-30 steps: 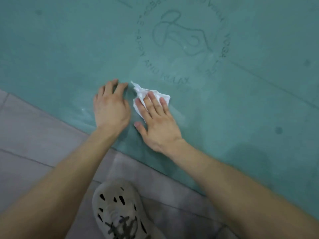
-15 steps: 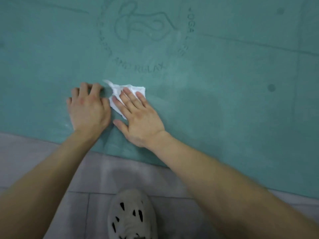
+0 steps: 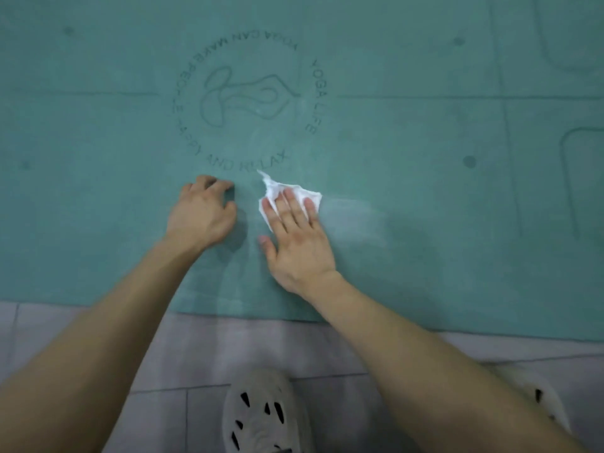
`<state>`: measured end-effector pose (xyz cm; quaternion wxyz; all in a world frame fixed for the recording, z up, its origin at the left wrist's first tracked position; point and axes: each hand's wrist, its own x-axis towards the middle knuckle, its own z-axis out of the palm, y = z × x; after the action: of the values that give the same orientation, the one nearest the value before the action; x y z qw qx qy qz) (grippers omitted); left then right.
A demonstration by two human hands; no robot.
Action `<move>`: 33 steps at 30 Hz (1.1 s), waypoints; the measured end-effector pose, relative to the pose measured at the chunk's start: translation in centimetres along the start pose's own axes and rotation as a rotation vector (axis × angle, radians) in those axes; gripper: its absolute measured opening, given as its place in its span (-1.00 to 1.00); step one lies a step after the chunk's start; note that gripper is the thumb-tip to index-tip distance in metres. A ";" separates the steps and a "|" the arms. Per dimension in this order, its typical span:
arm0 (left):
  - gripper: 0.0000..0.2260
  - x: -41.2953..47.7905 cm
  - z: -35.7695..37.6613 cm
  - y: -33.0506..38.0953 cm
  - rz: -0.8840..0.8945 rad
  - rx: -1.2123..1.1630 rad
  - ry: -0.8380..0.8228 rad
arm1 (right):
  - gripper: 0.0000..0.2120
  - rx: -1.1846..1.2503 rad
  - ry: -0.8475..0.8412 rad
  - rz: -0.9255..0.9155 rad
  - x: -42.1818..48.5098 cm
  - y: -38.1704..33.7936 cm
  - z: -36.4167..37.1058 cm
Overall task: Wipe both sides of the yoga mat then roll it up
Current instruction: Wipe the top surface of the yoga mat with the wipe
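Shoe (image 3: 264, 416), pale with dark cut-outs, at bottom centre on the grey tile floor (image 3: 261, 344). Second shoe (image 3: 542, 400) at lower right, mostly hidden behind the right forearm. Both bare forearms run up from the bottom corners toward frame centre.

Mat (image 3: 425, 223): teal, lying flat and unrolled on the floor. Its near edge crosses the frame just above the shoes, and it fills everything beyond that.

Left hand (image 3: 201, 214): left of centre, fingers curled under, tips down on the mat, holding nothing.

Right hand (image 3: 295, 243): just beside the left hand but apart from it. Palm down, fingers straight and slightly spread, pressing a crumpled white tissue (image 3: 271, 188) flat against the mat. Tissue sticks out past the fingertips and to their left.

A pale smear (image 3: 353, 214) on the mat trails right from the tissue.

Round printed logo (image 3: 248, 96) sits above the hands, with a line figure ringed by lettering. A dark dot (image 3: 469, 161) and faint guide lines show at right.
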<state>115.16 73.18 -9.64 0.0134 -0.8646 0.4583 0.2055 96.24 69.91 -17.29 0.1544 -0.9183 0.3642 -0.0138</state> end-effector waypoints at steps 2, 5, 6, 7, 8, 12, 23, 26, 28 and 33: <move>-0.52 0.8 -2.2 -0.1 0.020 0.077 -0.146 | -0.36 0.013 -0.025 -0.055 2.1 -1.4 0.1; -0.46 1.5 -5.5 -0.2 0.126 0.316 -0.417 | -0.37 0.031 -0.032 -0.087 0.9 1.8 -0.9; -0.43 1.6 -6.5 0.1 0.176 0.416 -0.456 | -0.36 0.024 -0.021 -0.032 -0.2 3.9 -1.5; -0.38 1.8 -7.1 0.4 0.230 0.500 -0.460 | -0.35 0.009 0.007 0.044 -1.5 6.5 -2.1; -0.31 2.1 -7.5 1.0 0.278 0.553 -0.434 | -0.34 -0.009 0.035 0.123 -2.7 9.2 -2.8; 0.12 4.3 -6.3 5.4 0.264 0.449 -0.309 | -0.32 -0.048 0.017 0.301 -4.9 15.3 -4.9; 0.24 6.3 -2.3 6.6 0.160 0.353 -0.233 | -0.36 -0.019 0.004 -0.054 9.4 7.4 -4.2; 0.24 6.1 -2.2 6.5 0.135 0.323 -0.239 | -0.38 -0.025 -0.044 -0.230 10.6 8.0 -4.3; 0.23 6.2 -2.2 6.3 0.116 0.312 -0.229 | -0.39 -0.015 -0.022 -0.198 9.7 10.7 -4.9; 0.21 5.9 -1.8 6.1 0.125 0.244 -0.209 | -0.40 0.000 0.118 0.293 4.1 17.0 -6.3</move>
<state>113.85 64.67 -9.19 0.1530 -0.8004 0.5287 0.2375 87.07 53.77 -16.61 0.1330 -0.8529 0.5029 -0.0450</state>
